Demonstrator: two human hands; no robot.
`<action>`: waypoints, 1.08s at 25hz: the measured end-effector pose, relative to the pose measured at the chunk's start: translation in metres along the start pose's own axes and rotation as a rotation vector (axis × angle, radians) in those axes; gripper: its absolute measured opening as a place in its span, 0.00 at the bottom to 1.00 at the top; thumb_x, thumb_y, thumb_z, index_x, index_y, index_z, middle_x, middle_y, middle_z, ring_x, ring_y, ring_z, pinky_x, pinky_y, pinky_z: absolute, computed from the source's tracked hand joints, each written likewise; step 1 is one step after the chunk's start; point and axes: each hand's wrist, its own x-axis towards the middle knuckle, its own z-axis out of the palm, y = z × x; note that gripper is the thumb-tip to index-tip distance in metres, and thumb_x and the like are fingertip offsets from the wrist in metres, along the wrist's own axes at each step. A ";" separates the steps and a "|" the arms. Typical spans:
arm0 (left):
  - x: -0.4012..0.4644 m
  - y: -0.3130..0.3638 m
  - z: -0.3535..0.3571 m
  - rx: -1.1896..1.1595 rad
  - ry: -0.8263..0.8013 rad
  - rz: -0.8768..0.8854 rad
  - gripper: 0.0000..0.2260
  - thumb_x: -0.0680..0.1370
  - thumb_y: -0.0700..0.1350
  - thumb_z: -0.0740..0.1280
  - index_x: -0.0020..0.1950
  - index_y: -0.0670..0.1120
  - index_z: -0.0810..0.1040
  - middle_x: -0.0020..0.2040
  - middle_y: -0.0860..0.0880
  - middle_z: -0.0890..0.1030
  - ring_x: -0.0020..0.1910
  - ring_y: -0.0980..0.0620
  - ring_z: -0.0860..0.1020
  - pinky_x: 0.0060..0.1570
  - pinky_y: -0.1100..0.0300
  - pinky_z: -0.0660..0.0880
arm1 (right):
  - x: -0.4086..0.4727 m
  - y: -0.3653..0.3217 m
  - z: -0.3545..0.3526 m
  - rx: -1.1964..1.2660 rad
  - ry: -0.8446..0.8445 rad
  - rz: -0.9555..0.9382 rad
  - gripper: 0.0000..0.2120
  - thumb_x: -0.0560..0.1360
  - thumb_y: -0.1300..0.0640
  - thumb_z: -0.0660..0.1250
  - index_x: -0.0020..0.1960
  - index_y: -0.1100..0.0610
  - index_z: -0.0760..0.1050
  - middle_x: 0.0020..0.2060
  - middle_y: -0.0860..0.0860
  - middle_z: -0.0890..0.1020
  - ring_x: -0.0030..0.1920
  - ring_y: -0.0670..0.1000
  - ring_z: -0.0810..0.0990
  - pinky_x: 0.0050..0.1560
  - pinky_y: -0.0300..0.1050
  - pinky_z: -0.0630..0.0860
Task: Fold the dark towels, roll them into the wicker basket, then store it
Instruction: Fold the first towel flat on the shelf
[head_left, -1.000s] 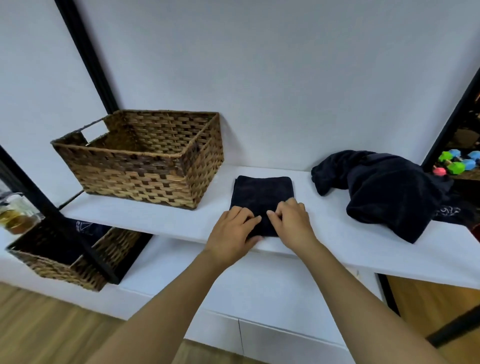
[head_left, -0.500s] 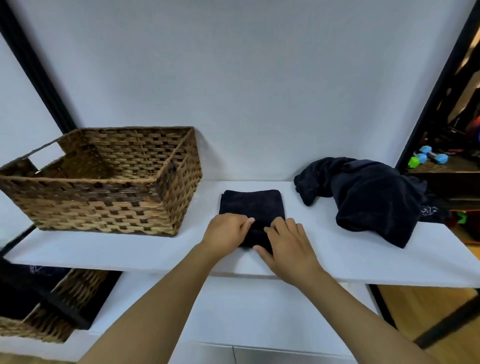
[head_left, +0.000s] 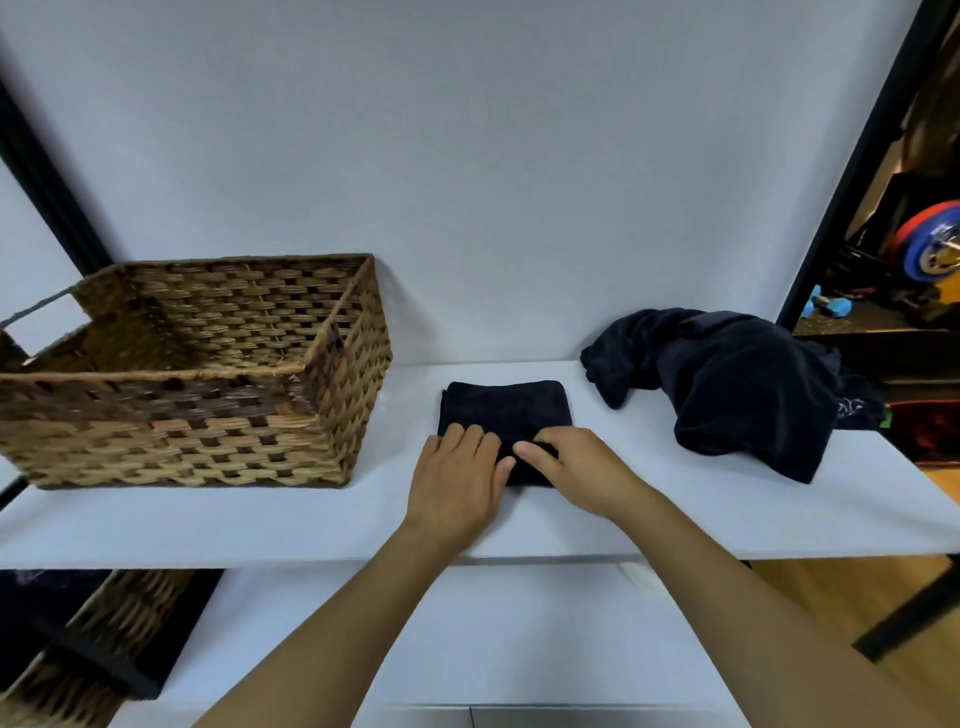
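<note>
Where both hands meet at the shelf (head_left: 519, 525) front, the left hand (head_left: 457, 480) presses flat and the right hand (head_left: 576, 470) pinches the near edge of the towel (head_left: 506, 410), a dark, plush, folded square. At 9 o'clock stands the basket (head_left: 208, 415); at 2 o'clock lies a crumpled heap (head_left: 737, 384).

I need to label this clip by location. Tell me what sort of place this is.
Probably a storage nook in a home with a gym corner: a white shelf carrying a wicker basket and dark towels, with weight plates and a small blue dumbbell at right.
</note>
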 end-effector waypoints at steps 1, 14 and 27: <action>-0.004 -0.001 0.000 -0.016 -0.036 0.003 0.18 0.83 0.55 0.52 0.47 0.48 0.76 0.43 0.51 0.75 0.43 0.49 0.72 0.42 0.55 0.67 | 0.000 0.001 -0.002 0.070 -0.031 0.033 0.26 0.81 0.38 0.59 0.36 0.59 0.68 0.29 0.47 0.69 0.30 0.47 0.66 0.35 0.44 0.65; 0.052 -0.018 -0.023 -0.331 -0.427 -0.271 0.22 0.86 0.57 0.50 0.38 0.49 0.70 0.35 0.51 0.76 0.38 0.47 0.76 0.37 0.54 0.70 | 0.002 -0.008 0.013 -0.458 0.263 -0.045 0.20 0.84 0.47 0.49 0.40 0.54 0.71 0.35 0.47 0.73 0.34 0.51 0.71 0.32 0.46 0.66; 0.039 -0.011 -0.017 0.074 -0.317 0.107 0.30 0.75 0.72 0.58 0.51 0.45 0.73 0.48 0.51 0.75 0.48 0.51 0.70 0.45 0.58 0.61 | 0.025 -0.003 -0.006 -0.204 0.096 0.142 0.15 0.84 0.50 0.50 0.43 0.55 0.67 0.38 0.50 0.73 0.37 0.52 0.70 0.37 0.47 0.66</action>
